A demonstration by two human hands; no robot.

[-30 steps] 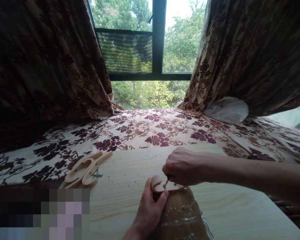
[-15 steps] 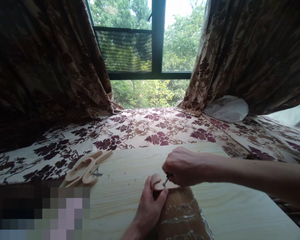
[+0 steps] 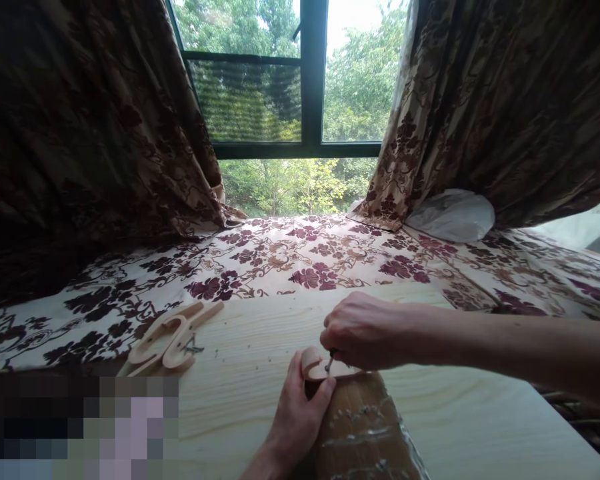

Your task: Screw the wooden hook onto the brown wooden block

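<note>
My left hand [image 3: 303,403] grips the rounded end of a pale curved wooden piece [image 3: 317,363], thumb in front and fingers behind. This piece rests on the far end of a brown block [image 3: 357,420] that has shiny, rough streaks across its top. Closed in a fist above it, my right hand [image 3: 357,330] holds a screwdriver-like tool [image 3: 331,357]. Its thin metal shaft slants down to the wooden piece near my left thumb; the handle is mostly hidden in my fingers. Whether a screw sits under the tip is too small to tell.
More curved wooden pieces [image 3: 173,337] lie at the left of the light wooden board [image 3: 240,407], with several screws [image 3: 193,347] on them. Small dark bits dot the board. Behind are a floral cloth [image 3: 310,257], curtains [image 3: 400,147], a window and a white plastic bag [image 3: 453,215].
My right fist has shifted slightly left and up, and the tool stands a little more upright. My left hand keeps its hold on the wooden piece.
</note>
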